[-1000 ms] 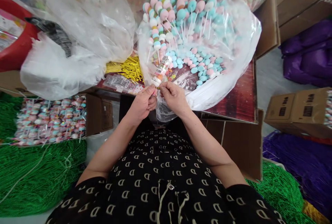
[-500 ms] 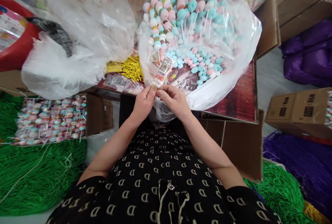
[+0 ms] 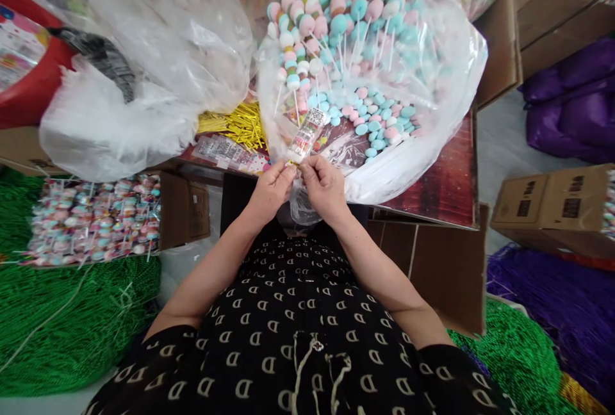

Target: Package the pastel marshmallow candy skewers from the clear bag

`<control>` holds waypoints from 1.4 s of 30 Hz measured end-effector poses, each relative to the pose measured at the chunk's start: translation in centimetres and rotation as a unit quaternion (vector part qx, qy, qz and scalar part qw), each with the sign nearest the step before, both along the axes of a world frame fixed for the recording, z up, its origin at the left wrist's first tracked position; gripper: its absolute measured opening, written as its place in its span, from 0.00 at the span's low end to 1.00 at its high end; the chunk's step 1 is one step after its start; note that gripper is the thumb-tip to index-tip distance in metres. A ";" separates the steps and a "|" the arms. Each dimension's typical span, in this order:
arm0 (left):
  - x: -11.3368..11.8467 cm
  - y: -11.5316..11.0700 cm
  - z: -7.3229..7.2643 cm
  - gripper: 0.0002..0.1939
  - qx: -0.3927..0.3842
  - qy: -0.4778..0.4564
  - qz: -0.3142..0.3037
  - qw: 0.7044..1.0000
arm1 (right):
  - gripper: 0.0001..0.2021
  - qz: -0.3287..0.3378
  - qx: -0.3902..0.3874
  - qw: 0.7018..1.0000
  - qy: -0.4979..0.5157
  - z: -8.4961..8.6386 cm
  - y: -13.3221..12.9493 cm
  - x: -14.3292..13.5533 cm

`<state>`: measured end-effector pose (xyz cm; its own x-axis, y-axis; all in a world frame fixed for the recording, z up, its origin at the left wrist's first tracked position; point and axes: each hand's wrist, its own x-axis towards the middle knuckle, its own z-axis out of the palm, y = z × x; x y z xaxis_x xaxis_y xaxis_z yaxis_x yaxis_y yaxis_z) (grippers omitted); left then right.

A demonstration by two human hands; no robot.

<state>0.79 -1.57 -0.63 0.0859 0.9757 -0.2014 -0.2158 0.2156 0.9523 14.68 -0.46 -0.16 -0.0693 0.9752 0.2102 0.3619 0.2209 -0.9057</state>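
Observation:
A small clear bag [image 3: 307, 135] with printed text lies tilted at the table's front edge, its gathered end toward me. At that end a bit of yellow twist tie [image 3: 292, 163] shows between my fingertips. My left hand [image 3: 273, 191] is closed in a pinch on the tie from the left. From the right, my right hand [image 3: 325, 186] pinches at the same spot with thumb and forefinger. The bag's contents are hard to make out. Beyond it, pink, blue and white candy skewers on sticks [image 3: 339, 24] are piled on a large plastic bag.
Loose candies [image 3: 379, 119] lie on the plastic sheet [image 3: 398, 178]. Yellow twist ties [image 3: 240, 127] and flat printed bags [image 3: 225, 151] are at left. A carton of wrapped skewers [image 3: 96, 219] stands lower left, near green strands [image 3: 72, 325]. Cartons [image 3: 552, 203] stand at right.
My fingertips have shifted slightly at the bag's neck, and the yellow tie shows more clearly now. The bag has turned a little.

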 end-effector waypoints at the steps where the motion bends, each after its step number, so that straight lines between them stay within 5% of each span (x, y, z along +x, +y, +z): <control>1: 0.1 0.1 0.1 0.16 -0.017 -0.024 -0.012 0.999 | 0.08 -0.001 -0.008 1.000 0.012 -0.1 -0.1 -0.1; 4: 0.0 0.4 0.1 0.16 -0.021 -0.031 -0.024 0.999 | 0.13 0.007 -0.058 0.995 0.081 -0.4 -0.2 -0.6; 7: -0.3 0.6 0.3 0.16 0.063 0.110 -0.001 0.992 | 0.16 0.013 -0.072 0.992 0.108 -0.2 -0.2 -0.8; 10: -0.5 0.7 0.7 0.13 0.139 0.269 0.034 0.952 | 0.15 0.022 -0.040 0.997 0.064 0.4 -0.1 -0.5; 14: -0.4 0.8 1.4 0.09 0.148 0.345 0.038 0.926 | 0.13 0.020 -0.019 1.000 0.012 1.0 -0.1 0.2; 17: -0.4 0.8 1.8 0.09 0.122 0.281 0.013 0.952 | 0.13 0.019 -0.019 1.000 0.015 0.9 0.1 0.5; 20: -0.3 0.8 2.3 0.09 0.033 0.104 -0.013 0.994 | 0.14 0.013 -0.029 0.999 0.025 0.6 0.4 0.7; 23: -0.2 0.7 3.0 0.07 -0.049 -0.031 -0.016 0.998 | 0.16 0.018 -0.041 0.998 0.044 0.4 0.7 1.0; 27: -0.1 0.8 3.1 0.06 -0.069 -0.044 -0.011 0.997 | 0.17 0.051 -0.053 0.994 0.076 0.4 0.6 1.2; 34: 0.1 0.7 2.0 0.08 0.003 0.115 -0.010 0.993 | 0.11 0.027 0.075 0.997 0.003 1.0 0.0 1.5; 38: 0.1 0.6 1.7 0.10 0.119 0.312 -0.001 0.943 | 0.11 0.015 0.107 0.990 -0.094 0.8 0.2 1.1; 42: 0.1 0.6 1.4 0.09 0.141 0.385 -0.014 0.912 | 0.09 0.009 0.116 0.982 -0.147 0.8 0.6 0.7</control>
<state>0.88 -0.97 0.78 0.0497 0.9977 0.0459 0.5413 -0.0655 0.8383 15.43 0.10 0.61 -0.1768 0.9015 0.3951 0.5939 0.4178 -0.6876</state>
